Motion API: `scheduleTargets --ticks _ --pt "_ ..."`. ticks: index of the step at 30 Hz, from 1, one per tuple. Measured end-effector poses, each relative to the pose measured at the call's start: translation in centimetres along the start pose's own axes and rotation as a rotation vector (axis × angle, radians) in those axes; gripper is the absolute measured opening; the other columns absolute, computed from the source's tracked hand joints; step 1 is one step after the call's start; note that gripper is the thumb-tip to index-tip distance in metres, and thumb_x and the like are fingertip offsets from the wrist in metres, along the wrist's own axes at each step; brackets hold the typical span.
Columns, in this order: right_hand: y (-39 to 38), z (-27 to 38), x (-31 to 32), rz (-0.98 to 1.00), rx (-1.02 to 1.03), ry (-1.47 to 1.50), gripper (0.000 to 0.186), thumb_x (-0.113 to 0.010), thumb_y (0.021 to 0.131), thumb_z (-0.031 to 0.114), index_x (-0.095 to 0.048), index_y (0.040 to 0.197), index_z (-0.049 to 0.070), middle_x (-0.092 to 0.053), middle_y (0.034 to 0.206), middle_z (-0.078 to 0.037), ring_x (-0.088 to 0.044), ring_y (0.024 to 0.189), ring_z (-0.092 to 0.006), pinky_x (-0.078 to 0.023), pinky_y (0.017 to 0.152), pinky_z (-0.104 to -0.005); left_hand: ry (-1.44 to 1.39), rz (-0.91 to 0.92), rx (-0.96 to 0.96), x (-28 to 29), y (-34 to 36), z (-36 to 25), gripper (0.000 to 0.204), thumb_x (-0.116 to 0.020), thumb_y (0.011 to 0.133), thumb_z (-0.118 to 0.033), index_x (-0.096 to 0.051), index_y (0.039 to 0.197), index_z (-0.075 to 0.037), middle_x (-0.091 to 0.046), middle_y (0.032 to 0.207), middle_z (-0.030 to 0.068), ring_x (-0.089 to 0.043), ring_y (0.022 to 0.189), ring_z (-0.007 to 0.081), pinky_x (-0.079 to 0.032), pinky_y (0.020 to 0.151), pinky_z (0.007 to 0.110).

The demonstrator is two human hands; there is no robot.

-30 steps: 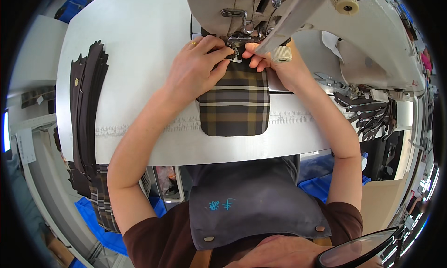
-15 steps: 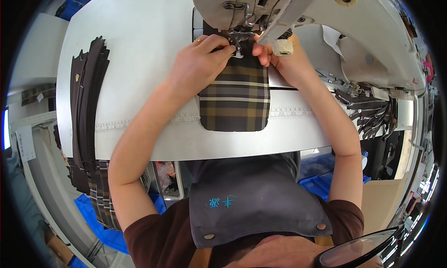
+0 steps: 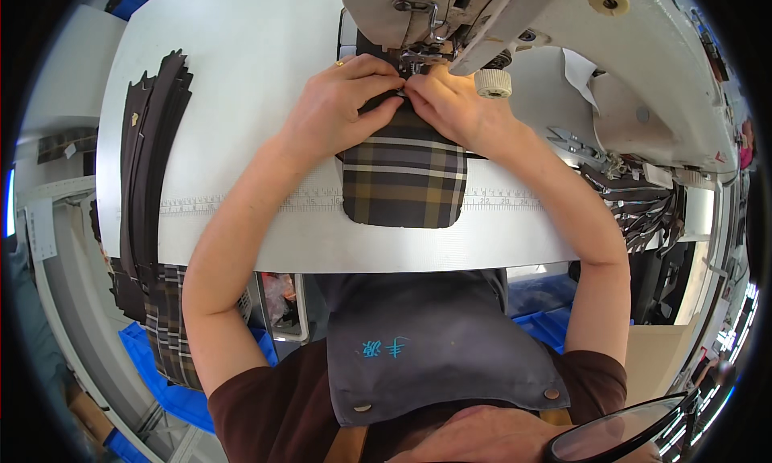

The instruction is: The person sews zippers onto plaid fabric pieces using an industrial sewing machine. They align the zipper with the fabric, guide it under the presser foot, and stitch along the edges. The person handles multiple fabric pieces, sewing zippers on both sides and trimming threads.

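Observation:
A plaid fabric panel in brown, black and white lies flat on the white table, its rounded end toward me. Its far part runs under the head of a sewing machine. My left hand has thumb and fingers pinched at the dark far part of the fabric, just left of the presser foot. Opposite it, my right hand pinches the same fabric close to the needle area. The fingertips of both hands nearly meet there. The needle itself is hidden.
Dark fabric strips lie stacked at the table's left, above hanging plaid pieces. Thread snips rest right of my right forearm, near a bundle of dark zipper pieces. A printed ruler crosses the table. Blue bins stand below.
My right hand has moved left from beside the machine's knob and now closes on the fabric near the presser foot. My left hand stays at nearly the same spot.

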State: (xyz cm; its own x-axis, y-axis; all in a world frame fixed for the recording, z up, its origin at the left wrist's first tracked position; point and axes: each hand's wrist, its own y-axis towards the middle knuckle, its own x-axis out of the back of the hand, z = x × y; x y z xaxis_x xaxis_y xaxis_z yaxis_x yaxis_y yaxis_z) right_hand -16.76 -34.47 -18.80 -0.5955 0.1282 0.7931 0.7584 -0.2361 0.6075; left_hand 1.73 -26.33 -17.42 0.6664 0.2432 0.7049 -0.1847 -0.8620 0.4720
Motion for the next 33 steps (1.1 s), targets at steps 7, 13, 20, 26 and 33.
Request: scheduleTargets --ticks 7,13,20,26,33 --pt "-0.7 0.6 1.9 0.029 -0.181 0.281 0.023 -0.071 0.074 0.021 -0.066 0.093 0.009 -0.063 0.08 -0.006 -0.062 0.074 -0.0279 -0.05 0.064 -0.0368 -0.275 -0.04 0.312 -0.6 0.6 0.0 0.017 -0.066 0.081 -0.007 -0.067 0.096 0.001 -0.068 0.092 0.0074 -0.063 0.086 0.0155 -0.049 0.077 0.028" --pt "-2.5 6.2 4.0 0.141 0.023 0.273 0.038 -0.068 0.074 0.02 -0.06 0.103 -0.003 -0.065 0.1 -0.01 -0.062 0.093 -0.0294 -0.051 0.078 -0.0376 -0.375 0.002 0.406 -0.3 1.0 0.2 0.014 -0.067 0.082 -0.008 -0.068 0.093 0.002 -0.069 0.088 0.0047 -0.061 0.082 0.0099 -0.047 0.077 0.024" --pt "2.2 7.5 2.1 0.096 -0.239 0.421 0.023 -0.061 0.07 0.005 -0.059 0.091 0.0 -0.066 0.093 -0.012 -0.065 0.088 -0.0268 -0.053 0.073 -0.0346 -0.59 0.226 0.345 1.7 2.5 2.7 0.013 -0.064 0.082 -0.006 -0.068 0.091 0.002 -0.065 0.088 0.0058 -0.06 0.08 0.0136 -0.047 0.075 0.025" --pt "-1.3 6.3 3.7 -0.005 -0.053 0.377 0.025 -0.065 0.068 0.003 -0.063 0.093 0.0 -0.067 0.097 -0.012 -0.064 0.095 -0.0268 -0.053 0.078 -0.0366 -0.438 0.113 0.414 1.2 1.9 0.1 0.014 -0.064 0.083 -0.008 -0.068 0.091 0.003 -0.065 0.086 0.0055 -0.06 0.077 0.014 -0.047 0.073 0.026" --pt "-3.0 5.9 3.7 0.083 0.014 0.297 0.025 -0.063 0.068 0.006 -0.063 0.092 -0.002 -0.066 0.101 -0.015 -0.064 0.097 -0.0278 -0.053 0.078 -0.0357 -0.359 0.093 0.455 1.4 2.4 -0.4 0.016 -0.063 0.083 -0.009 -0.068 0.093 0.003 -0.066 0.086 0.0063 -0.062 0.075 0.0148 -0.048 0.072 0.027"
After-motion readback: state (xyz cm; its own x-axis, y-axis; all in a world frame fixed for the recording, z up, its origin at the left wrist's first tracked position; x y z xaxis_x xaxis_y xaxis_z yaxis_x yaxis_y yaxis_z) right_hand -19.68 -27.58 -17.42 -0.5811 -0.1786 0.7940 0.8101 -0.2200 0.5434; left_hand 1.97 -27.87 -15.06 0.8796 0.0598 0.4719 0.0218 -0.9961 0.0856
